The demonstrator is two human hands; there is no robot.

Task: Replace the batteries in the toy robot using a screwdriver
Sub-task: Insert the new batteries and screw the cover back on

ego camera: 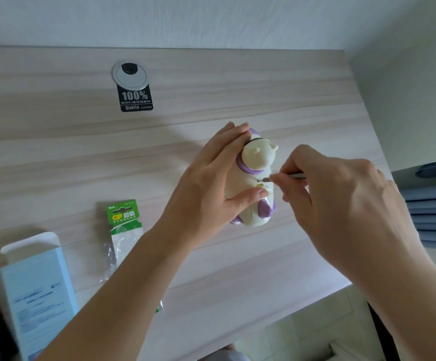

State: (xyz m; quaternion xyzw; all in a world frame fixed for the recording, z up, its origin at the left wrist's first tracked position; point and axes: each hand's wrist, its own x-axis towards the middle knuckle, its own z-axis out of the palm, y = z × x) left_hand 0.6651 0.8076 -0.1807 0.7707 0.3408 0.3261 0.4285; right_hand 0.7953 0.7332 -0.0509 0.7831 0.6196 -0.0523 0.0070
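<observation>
The left hand (209, 183) grips the toy robot (258, 157), with the fingers wrapped over its far side and the thumb pressed across its near side. The cream and purple toy sits between the two hands, its head pointing away from the person. I cannot tell whether its base touches the desk (224, 269).

The right hand (347, 204) is just beside the toy and pinches a thin screwdriver (293, 175) in curled fingertips. The tip meets a small fitting on the toy's body, just above the left thumb.

Left of the left forearm lie a green battery pack (124, 220) and, further out, an opened pale blue box (38, 280). Beyond the left hand there is a broad stretch of bare desktop up to a round cable grommet (130, 74). The desk's side edge runs close behind the right hand, and its front edge passes under the right forearm.
</observation>
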